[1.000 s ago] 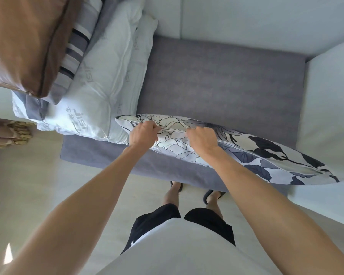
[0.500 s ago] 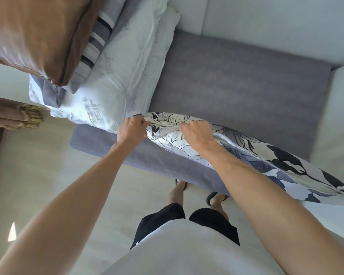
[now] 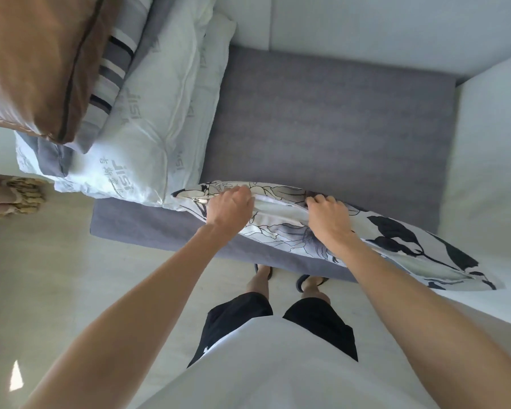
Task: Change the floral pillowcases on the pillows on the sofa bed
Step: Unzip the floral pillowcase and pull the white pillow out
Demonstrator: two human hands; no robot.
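A pillow in a floral pillowcase (image 3: pixel 396 240), white with black and grey leaves, stands on its long edge along the front of the grey sofa bed (image 3: pixel 331 119). My left hand (image 3: pixel 229 208) grips the case's top edge near its left end. My right hand (image 3: pixel 328 215) grips the same edge further right. Between my hands the edge gapes open and the white inner pillow (image 3: pixel 278 209) shows. A metal zip pull (image 3: pixel 199 199) lies just left of my left hand.
Two bare white pillows (image 3: pixel 148 119) lie stacked at the sofa bed's left end, with a striped grey pillow (image 3: pixel 112 69) and a brown cushion (image 3: pixel 30 60) on top. White sofa cushions (image 3: pixel 490 160) border the back and right. Pale floor and my feet are below.
My hands have moved apart along the top edge, my right hand going right. The case's opening has widened and the white inner pillow now shows between them.
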